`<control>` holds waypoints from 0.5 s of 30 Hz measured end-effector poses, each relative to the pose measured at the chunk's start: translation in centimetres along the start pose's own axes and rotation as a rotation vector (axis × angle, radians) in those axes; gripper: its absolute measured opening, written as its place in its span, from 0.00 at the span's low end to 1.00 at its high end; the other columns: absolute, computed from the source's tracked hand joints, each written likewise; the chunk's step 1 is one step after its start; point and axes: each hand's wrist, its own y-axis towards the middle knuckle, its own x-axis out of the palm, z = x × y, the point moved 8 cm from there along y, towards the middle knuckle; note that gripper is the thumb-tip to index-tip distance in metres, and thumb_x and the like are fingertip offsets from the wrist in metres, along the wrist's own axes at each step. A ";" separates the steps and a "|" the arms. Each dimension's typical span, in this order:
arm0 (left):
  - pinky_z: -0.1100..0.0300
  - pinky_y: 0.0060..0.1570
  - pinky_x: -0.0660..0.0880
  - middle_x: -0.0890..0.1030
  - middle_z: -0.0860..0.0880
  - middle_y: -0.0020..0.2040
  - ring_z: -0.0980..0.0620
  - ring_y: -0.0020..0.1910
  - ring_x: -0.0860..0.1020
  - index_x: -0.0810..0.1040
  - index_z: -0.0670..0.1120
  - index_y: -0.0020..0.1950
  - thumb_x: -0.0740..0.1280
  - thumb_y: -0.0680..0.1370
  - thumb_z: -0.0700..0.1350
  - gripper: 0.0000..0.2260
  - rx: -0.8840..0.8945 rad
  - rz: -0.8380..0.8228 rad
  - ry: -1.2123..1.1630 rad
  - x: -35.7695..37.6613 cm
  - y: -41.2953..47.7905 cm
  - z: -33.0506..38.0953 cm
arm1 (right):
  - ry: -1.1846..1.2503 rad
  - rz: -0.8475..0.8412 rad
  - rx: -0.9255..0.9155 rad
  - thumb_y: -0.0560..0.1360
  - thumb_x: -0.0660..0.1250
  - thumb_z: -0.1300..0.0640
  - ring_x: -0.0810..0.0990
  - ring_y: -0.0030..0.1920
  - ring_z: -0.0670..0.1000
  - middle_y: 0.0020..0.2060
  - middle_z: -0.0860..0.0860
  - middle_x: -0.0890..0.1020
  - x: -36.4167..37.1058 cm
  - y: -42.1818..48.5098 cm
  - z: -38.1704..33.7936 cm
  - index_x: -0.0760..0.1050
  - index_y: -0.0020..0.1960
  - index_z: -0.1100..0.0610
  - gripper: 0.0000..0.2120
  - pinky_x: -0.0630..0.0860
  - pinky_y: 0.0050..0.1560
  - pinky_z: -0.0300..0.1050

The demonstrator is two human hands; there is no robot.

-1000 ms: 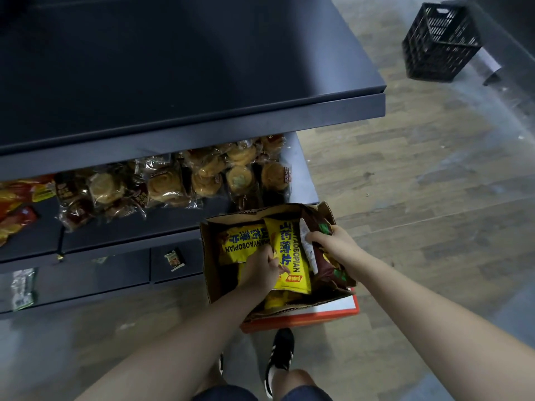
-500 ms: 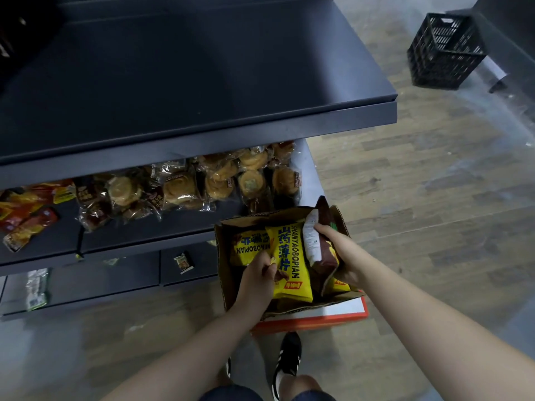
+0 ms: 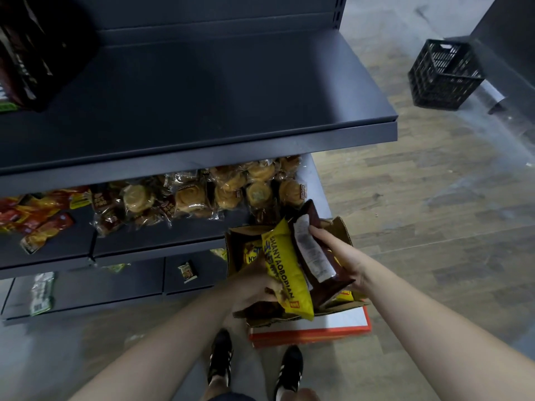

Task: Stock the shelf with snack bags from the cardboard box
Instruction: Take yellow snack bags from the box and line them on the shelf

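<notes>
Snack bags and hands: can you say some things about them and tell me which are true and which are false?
1. The left hand grips a yellow bag. True.
2. The right hand holds nothing. False: it holds a dark brown bag.
3. The cardboard box sits on the upper shelf. False: it rests low down on a red and white box near the person's feet.
4. A black crate stands on the floor to the right. True.
</notes>
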 end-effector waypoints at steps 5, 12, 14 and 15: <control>0.41 0.56 0.71 0.79 0.41 0.59 0.40 0.61 0.76 0.75 0.46 0.61 0.55 0.82 0.52 0.16 0.010 0.020 -0.390 -1.2 -2.4 3.0 | -0.036 -0.057 -0.048 0.64 0.73 0.41 0.85 0.48 0.56 0.49 0.58 0.85 3.7 -1.2 -1.8 0.80 0.56 0.57 0.27 0.80 0.51 0.52; 0.46 0.51 0.78 0.75 0.41 0.65 0.40 0.60 0.77 0.72 0.41 0.67 0.61 0.76 0.55 0.25 0.110 -0.038 -0.618 -3.4 -4.9 4.0 | -0.339 -0.219 -0.051 0.70 0.68 0.41 0.83 0.53 0.52 0.52 0.53 0.84 10.9 -3.9 -3.6 0.76 0.60 0.56 0.25 0.76 0.59 0.49; 0.46 0.54 0.77 0.76 0.40 0.64 0.41 0.62 0.77 0.77 0.42 0.64 0.71 0.70 0.56 0.27 0.177 -0.108 -0.590 -3.8 -6.4 4.7 | -0.450 -0.235 -0.094 0.63 0.71 0.40 0.80 0.59 0.53 0.57 0.53 0.82 13.2 -4.4 -3.9 0.75 0.62 0.55 0.33 0.72 0.65 0.51; 0.47 0.55 0.77 0.78 0.41 0.63 0.41 0.61 0.78 0.80 0.43 0.61 0.75 0.66 0.57 0.28 0.198 -0.096 -0.551 -4.2 -7.1 4.8 | -0.498 -0.224 -0.124 0.59 0.72 0.39 0.80 0.59 0.53 0.58 0.53 0.82 14.2 -4.7 -4.1 0.74 0.63 0.55 0.36 0.71 0.67 0.52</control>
